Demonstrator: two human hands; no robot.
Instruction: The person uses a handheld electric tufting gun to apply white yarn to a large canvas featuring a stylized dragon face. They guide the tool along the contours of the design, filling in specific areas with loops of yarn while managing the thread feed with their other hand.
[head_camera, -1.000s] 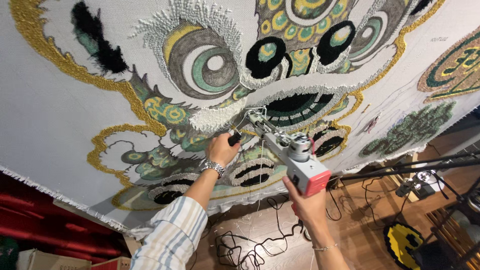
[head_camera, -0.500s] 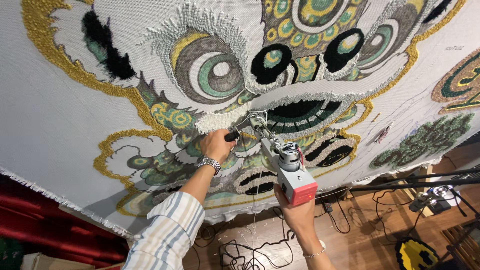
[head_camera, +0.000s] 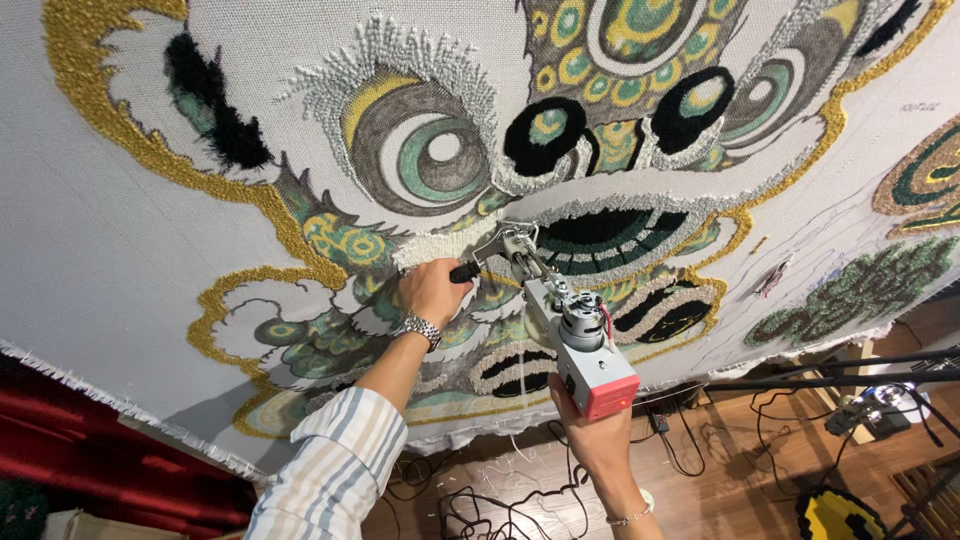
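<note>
Hands' grip: left hand (head_camera: 432, 290) clamped on tufting gun (head_camera: 565, 325) front handle, right hand (head_camera: 590, 440) on rear, against cloth (head_camera: 120, 240).

tufting gun (head_camera: 570, 320) sits between both hands, tip against the stretched cloth (head_camera: 120, 260); left hand (head_camera: 432, 292) on its front handle, right hand (head_camera: 590, 430) underneath, cables (head_camera: 480, 500) on floor below.

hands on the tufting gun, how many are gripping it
2: the left hand grips the black front handle by the cloth; the right hand holds the tufting gun from below, at its red end.
</note>
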